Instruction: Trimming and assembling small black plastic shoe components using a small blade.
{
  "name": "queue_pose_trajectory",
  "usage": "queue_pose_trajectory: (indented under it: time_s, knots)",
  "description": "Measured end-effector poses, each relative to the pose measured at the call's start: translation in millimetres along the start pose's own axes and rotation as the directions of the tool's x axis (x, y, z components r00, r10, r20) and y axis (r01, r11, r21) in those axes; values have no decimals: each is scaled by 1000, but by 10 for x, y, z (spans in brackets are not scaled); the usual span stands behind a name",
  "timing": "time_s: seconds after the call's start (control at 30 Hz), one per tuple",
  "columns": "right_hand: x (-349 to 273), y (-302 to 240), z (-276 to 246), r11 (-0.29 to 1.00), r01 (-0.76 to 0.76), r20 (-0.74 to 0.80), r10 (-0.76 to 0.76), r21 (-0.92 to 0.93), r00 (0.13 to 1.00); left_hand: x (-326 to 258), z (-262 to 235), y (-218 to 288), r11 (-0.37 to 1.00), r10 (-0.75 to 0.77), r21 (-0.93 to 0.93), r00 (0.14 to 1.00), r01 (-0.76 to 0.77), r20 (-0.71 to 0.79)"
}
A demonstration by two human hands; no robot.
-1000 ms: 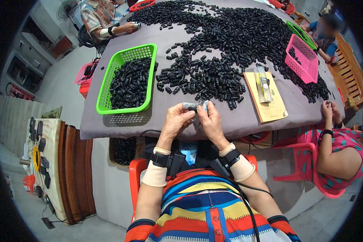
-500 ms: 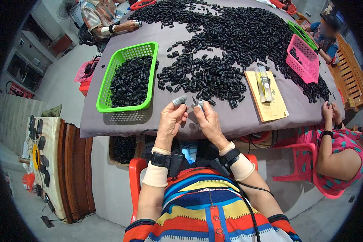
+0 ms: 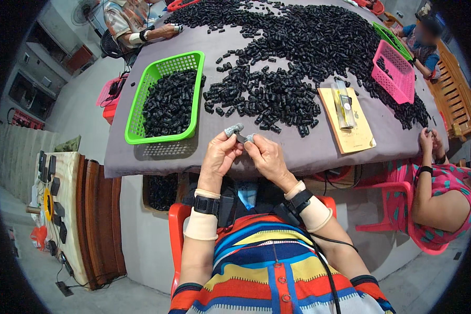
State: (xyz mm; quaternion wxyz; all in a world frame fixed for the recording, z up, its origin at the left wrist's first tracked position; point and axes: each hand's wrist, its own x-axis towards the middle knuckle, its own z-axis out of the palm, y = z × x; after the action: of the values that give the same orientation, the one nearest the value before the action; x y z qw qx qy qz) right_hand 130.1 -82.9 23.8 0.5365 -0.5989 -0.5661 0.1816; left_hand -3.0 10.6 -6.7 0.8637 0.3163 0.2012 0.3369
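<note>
My left hand [image 3: 221, 153] and my right hand [image 3: 264, 155] meet over the near edge of the grey-covered table [image 3: 298, 152]. Grey finger covers sit on my fingertips. Together they pinch one small dark part [image 3: 240, 137] between them. A big heap of small black parts [image 3: 293, 63] spreads across the table beyond my hands. To the left stands a green basket [image 3: 165, 97] partly filled with the same black parts.
A yellow board [image 3: 348, 123] with a clear slim tool lies right of my hands. A pink basket [image 3: 394, 71] stands at the far right. Other people sit at the right edge [image 3: 439, 183], far right and far left [image 3: 133, 21]. A wooden bench [image 3: 91, 220] stands at left.
My hands drew slightly back toward me and came together again on the small part after the fingers had spread upward half a second ago.
</note>
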Motion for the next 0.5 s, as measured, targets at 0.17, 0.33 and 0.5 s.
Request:
queue_pose_trajectory:
  time_s: [0.17, 0.33, 0.5]
  knots:
    - [-10, 42, 32, 994, 90, 18, -89, -66, 996, -10, 46, 7, 1000, 2, 20, 1000, -1, -30]
    - [-10, 10, 18, 990, 89, 37, -85, -113, 996, -11, 21, 24, 1000, -4, 29, 1000, 4, 24]
    - [-9, 22, 28, 989, 78, 43, -73, -125, 996, -7, 26, 18, 1000, -10, 8, 1000, 10, 11]
